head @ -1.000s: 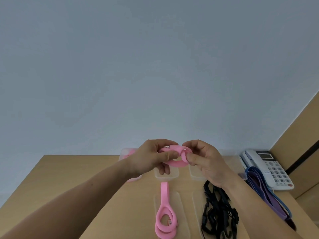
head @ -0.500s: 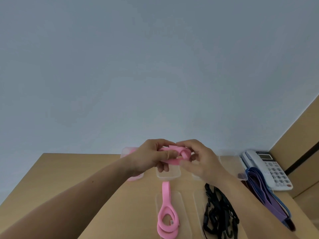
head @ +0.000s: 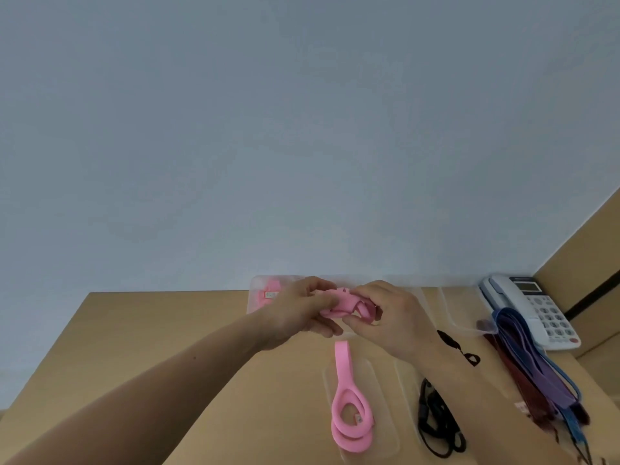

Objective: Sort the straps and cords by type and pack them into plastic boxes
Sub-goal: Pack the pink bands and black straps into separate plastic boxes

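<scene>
The left hand [head: 298, 313] and the right hand [head: 393, 318] pinched a folded pink strap [head: 345, 304] with curled fingers, up above the tan wooden table [head: 167, 330]. It looked soft, flat and bunched. A looped pink strap [head: 349, 409], smooth and rubbery, lay on a clear plastic lid [head: 382, 391] below

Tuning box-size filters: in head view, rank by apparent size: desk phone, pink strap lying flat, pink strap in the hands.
1. Desk phone, partly covered by blue and purple straps.
2. Pink strap lying flat.
3. Pink strap in the hands, bunched and partly hidden by fingers, so true size unsure.
</scene>
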Tool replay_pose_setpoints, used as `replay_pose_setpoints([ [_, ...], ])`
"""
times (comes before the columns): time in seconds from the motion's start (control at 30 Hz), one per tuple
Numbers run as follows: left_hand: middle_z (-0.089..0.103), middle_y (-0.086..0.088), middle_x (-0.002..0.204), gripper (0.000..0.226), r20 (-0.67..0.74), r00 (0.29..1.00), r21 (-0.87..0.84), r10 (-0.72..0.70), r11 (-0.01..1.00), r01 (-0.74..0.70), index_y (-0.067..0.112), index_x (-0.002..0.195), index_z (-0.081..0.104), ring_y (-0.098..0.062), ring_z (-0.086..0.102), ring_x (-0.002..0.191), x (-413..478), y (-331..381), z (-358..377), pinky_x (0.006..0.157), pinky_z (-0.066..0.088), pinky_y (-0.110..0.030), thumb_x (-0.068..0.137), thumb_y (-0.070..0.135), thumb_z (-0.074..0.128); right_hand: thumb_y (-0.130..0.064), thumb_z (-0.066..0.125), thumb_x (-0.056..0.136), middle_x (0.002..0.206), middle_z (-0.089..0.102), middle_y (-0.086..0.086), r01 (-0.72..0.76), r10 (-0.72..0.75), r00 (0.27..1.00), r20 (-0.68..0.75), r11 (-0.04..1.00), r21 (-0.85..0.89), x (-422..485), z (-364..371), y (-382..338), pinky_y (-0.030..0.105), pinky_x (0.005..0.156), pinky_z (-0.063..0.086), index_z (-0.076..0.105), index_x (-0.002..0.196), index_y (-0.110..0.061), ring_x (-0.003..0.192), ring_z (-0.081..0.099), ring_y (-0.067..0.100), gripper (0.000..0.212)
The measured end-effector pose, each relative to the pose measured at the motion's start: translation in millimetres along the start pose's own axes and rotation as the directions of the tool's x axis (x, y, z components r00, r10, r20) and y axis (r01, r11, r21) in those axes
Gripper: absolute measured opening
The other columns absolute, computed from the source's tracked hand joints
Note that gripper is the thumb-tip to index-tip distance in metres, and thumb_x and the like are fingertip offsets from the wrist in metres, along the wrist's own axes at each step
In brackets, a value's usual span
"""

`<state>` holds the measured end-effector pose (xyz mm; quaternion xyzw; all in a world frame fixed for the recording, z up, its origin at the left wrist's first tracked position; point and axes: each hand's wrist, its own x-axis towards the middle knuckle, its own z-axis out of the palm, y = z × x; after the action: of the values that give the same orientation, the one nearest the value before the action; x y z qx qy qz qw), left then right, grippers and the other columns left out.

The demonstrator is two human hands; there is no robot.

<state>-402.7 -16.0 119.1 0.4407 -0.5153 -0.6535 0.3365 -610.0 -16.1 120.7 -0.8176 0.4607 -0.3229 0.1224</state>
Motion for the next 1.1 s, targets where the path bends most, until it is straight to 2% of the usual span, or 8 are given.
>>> replay_pose_setpoints([
  [0.13, 0.072, -0.018, 0.104, 0.028, -0.014, 0.999, 0.157, 0.029, 0.987, -0.027, 0.003, 0.119, 0.055, -0.03, 0.073, 0.09, 11.2, -22.8, -3.4, 0.09, 0.057, -0.044, 0.1, 0.023, 0.056, -0.034, 0.081, 0.075, 0.096, 0.068, -0.004, -0.011, 0.017, 0.998, 0.054, 0.995, -0.098, -4.8, 11.9, 10.3, 0.028, 0.071, 0.052, 0.071, 0.111, -0.018, 0.079, 0.063, 0.013, 0.041],
  [0.3, 0.075, -0.011, 0.097, 0.024, -0.097, 0.995, 0.299, 0.008, 0.954, 0.021, 0.008, 0.116, 0.059, -0.025, 0.074, 0.086, 39.6, -47.5, 2.5, 0.086, 0.055, -0.056, 0.101, 0.027, 0.055, -0.035, 0.082, 0.072, 0.087, 0.07, -0.004, 0.003, 0.021, 0.994, 0.109, 0.977, -0.213, -1.8, 29.7, 42.4, 0.033, 0.065, 0.053, 0.074, 0.104, -0.02, 0.074, 0.063, 0.018, 0.036],
  [0.43, 0.075, -0.009, 0.093, 0.024, -0.216, 0.976, 0.318, -0.026, 0.943, 0.095, 0.011, 0.116, 0.063, -0.019, 0.073, 0.08, 66.5, -64.3, 7.8, 0.074, 0.06, -0.043, 0.099, 0.026, 0.058, -0.03, 0.083, 0.065, 0.077, 0.068, -0.002, 0.045, -0.003, 0.983, 0.181, 0.972, -0.229, 11.3, 46.9, 77.8, 0.032, 0.063, 0.052, 0.072, 0.087, -0.014, 0.072, 0.062, 0.021, 0.03],
  [0.53, 0.073, 0.008, 0.087, 0.03, -0.302, 0.953, 0.541, 0.014, 0.825, 0.159, 0.024, 0.119, 0.067, 0.0, 0.065, 0.074, 91.2, -72.9, 4.9, 0.058, 0.047, -0.019, 0.097, 0.04, 0.056, -0.028, 0.083, 0.064, 0.081, 0.068, 0.0, 0.04, 0.003, 0.977, 0.214, 0.979, -0.199, 26.6, 60.0, 109.0, 0.03, 0.064, 0.048, 0.072, 0.089, -0.012, 0.076, 0.062, 0.023, 0.032],
  [0.67, 0.062, 0.008, 0.13, 0.038, -0.328, 0.937, 0.762, 0.119, 0.62, 0.188, 0.027, 0.13, 0.061, -0.01, 0.051, 0.12, 126.4, -89.9, -1.8, 0.088, 0.038, -0.022, 0.097, 0.042, 0.051, -0.027, 0.086, 0.057, 0.075, 0.068, 0.001, 0.099, -0.033, 0.957, 0.289, 0.971, -0.218, 54.5, 81.0, 143.6, 0.03, 0.061, 0.054, 0.071, 0.08, -0.012, 0.072, 0.064, 0.024, 0.032],
  [0.73, 0.055, 0.005, 0.138, 0.041, -0.314, 0.939, 0.828, 0.138, 0.524, 0.2, 0.025, 0.134, 0.058, -0.014, 0.042, 0.13, 138.1, -98.2, -6.7, 0.103, 0.03, -0.025, 0.096, 0.039, 0.052, -0.03, 0.084, 0.056, 0.073, 0.068, 0.001, 0.159, -0.066, 0.938, 0.342, 0.954, -0.253, 66.7, 92.1, 158.3, 0.03, 0.062, 0.054, 0.07, 0.076, -0.012, 0.072, 0.064, 0.024, 0.031],
  [0.83, 0.05, 0.004, 0.143, 0.047, -0.292, 0.948, 0.879, 0.125, 0.427, 0.215, 0.025, 0.138, 0.054, -0.016, 0.037, 0.135, 149.1, -107.4, -15.0, 0.108, 0.029, -0.028, 0.092, 0.034, 0.056, -0.031, 0.084, 0.052, 0.068, 0.066, 0.002, 0.231, -0.117, 0.915, 0.386, 0.936, -0.264, 78.2, 104.7, 176.9, 0.029, 0.06, 0.053, 0.068, 0.07, -0.011, 0.066, 0.063, 0.025, 0.032],
  [1.1, 0.053, 0.001, 0.137, 0.045, -0.282, 0.944, 0.867, 0.172, 0.467, 0.174, 0.017, 0.133, 0.058, -0.018, 0.047, 0.127, 156.1, -116.7, -16.2, 0.101, 0.033, -0.022, 0.087, 0.017, 0.058, -0.033, 0.078, 0.06, 0.072, 0.068, 0.006, 0.256, -0.077, 0.852, 0.518, 0.924, -0.285, 86.2, 137.7, 191.7, 0.034, 0.064, 0.055, 0.069, 0.074, -0.01, 0.071, 0.063, 0.028, 0.028],
])
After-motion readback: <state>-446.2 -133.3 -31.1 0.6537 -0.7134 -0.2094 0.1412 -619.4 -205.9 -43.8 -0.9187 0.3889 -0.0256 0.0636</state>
